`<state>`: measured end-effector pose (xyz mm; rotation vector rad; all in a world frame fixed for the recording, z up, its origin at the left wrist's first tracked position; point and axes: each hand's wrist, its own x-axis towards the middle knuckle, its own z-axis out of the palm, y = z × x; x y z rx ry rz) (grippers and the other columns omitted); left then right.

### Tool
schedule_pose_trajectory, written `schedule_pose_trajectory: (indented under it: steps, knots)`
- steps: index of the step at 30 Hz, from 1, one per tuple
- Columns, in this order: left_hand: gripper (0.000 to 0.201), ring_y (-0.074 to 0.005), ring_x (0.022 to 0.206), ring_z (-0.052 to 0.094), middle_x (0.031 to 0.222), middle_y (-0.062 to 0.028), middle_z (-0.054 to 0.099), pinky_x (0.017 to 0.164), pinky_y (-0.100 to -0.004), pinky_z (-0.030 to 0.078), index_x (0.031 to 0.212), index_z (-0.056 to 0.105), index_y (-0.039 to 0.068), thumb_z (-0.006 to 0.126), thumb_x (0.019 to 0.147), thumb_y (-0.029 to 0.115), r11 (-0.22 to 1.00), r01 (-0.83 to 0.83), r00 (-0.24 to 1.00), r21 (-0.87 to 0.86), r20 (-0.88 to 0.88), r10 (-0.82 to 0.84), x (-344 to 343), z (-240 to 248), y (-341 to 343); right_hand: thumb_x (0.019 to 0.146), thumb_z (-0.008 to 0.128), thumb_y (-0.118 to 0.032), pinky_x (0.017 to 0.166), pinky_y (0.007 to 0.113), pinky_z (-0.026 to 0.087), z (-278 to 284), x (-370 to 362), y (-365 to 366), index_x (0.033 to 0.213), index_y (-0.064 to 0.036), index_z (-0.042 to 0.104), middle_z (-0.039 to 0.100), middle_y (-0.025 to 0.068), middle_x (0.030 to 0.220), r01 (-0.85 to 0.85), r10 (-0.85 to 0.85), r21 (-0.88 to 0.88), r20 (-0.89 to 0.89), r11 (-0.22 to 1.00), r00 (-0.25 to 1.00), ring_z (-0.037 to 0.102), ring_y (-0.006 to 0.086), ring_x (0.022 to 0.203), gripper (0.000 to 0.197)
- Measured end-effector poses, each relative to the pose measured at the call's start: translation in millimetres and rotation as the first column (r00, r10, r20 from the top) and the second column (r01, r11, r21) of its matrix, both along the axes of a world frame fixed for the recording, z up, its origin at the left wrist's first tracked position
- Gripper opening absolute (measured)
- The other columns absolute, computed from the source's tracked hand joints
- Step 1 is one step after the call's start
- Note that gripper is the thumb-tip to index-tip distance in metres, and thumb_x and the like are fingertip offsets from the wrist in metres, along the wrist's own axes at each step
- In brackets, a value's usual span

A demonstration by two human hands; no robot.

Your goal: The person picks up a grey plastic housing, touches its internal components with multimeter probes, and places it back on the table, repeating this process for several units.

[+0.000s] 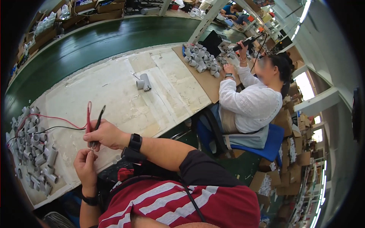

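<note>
My right hand (104, 135) is closed round a pair of test probes, a red probe (89, 116) and a black probe (100, 116), whose upper ends stick up from the fist. A red wire (62, 119) and a black wire (61, 128) trail from them to the left. Just below, my left hand (86, 165) has thumb and fingertips pinched together near the probes' lower ends. Something small and pale shows at those fingertips, too small to name. Farther off on the worktable (114, 91) lie grey pipe-shaped housings (145, 82), one with a short side branch.
A heap of grey tubular parts (36, 148) covers the table's left end. Beyond the far edge runs a green conveyor belt (125, 34). At right, a seated co-worker (251, 102) in white holds a black power screwdriver (245, 43) beside another pile of grey parts (201, 57).
</note>
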<state>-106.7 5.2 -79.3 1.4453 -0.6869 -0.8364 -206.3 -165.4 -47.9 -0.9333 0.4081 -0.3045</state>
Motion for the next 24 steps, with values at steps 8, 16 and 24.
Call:
schedule_pose_trajectory:
  steps: [8,16,24]
  knots:
    - [0.015,-0.03,0.082,0.06,0.093,-0.0175,0.062,0.076,-0.0367,0.049,0.102,0.063,-0.001,0.063,0.086,-0.004,0.996,0.088,0.69,0.021,0.72,-0.076,6,-5,14,0.087,0.075,-0.008,0.059,0.037,0.048,-30,21,-45,0.087,-0.0036,0.06,0.06,0.0092,0.071,0.078,-0.025,-0.697,0.085,0.713,0.996,0.064,0.0205,0.067,0.016]
    - [0.009,-0.0217,0.083,0.057,0.092,-0.0117,0.056,0.078,-0.0292,0.046,0.101,0.06,-0.004,0.058,0.092,-0.006,0.993,0.059,0.905,0.098,0.414,-0.095,14,-22,16,0.082,0.075,-0.011,0.063,0.047,0.044,-38,25,-54,0.082,-0.0044,0.055,0.056,0.0144,0.074,0.162,-0.044,-0.881,0.159,0.444,0.986,0.057,0.0386,0.072,0.021]
    - [0.01,-0.0174,0.082,0.055,0.091,-0.0097,0.055,0.075,-0.0264,0.044,0.101,0.059,-0.003,0.056,0.093,-0.007,0.991,0.124,0.831,0.055,0.539,-0.134,14,-18,15,0.081,0.075,-0.012,0.065,0.049,0.044,-32,22,-52,0.082,-0.0051,0.053,0.058,0.0134,0.076,0.123,-0.043,-0.924,0.115,0.363,0.992,0.058,0.0384,0.074,0.023]
